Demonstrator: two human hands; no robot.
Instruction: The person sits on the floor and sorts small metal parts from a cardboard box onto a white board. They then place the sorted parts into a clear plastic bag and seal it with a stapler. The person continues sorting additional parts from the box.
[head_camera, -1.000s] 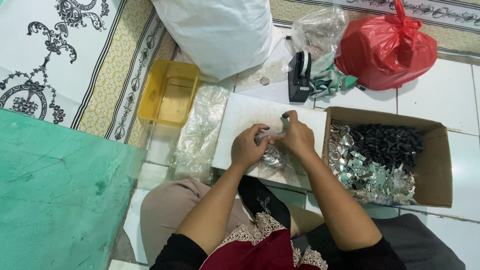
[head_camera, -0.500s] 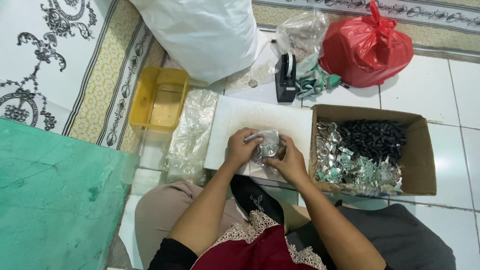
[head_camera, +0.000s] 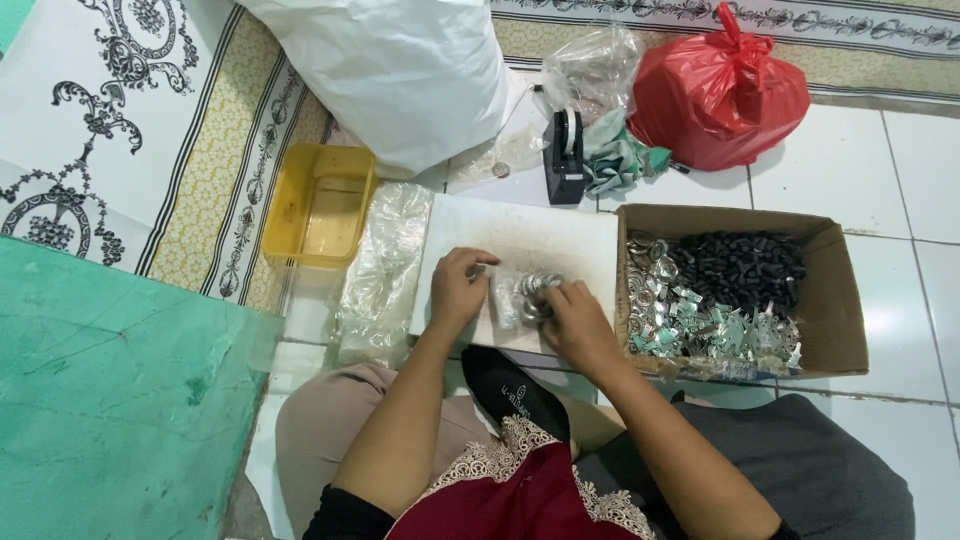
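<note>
Head view: your left hand (head_camera: 458, 288) and right hand (head_camera: 573, 318) both pinch a small crinkly clear plastic packet (head_camera: 520, 296) of shiny metal rings, fingers curled shut on it, at the near edge of the flat white board (head_camera: 540, 232). Right of the board sits a cardboard box (head_camera: 838, 300) of glinting foil bits and matte black pieces; off the left edge, a yellow plastic tray (head_camera: 318, 208) and limp clear bags (head_camera: 385, 270).

A crinkly clear plastic packet (head_camera: 525, 295) lies on a matt, scuffed white board (head_camera: 530, 240). The cardboard box (head_camera: 835, 300) looks rough; the red plastic bag (head_camera: 720, 95) and floor tiles (head_camera: 900, 170) glossy.
</note>
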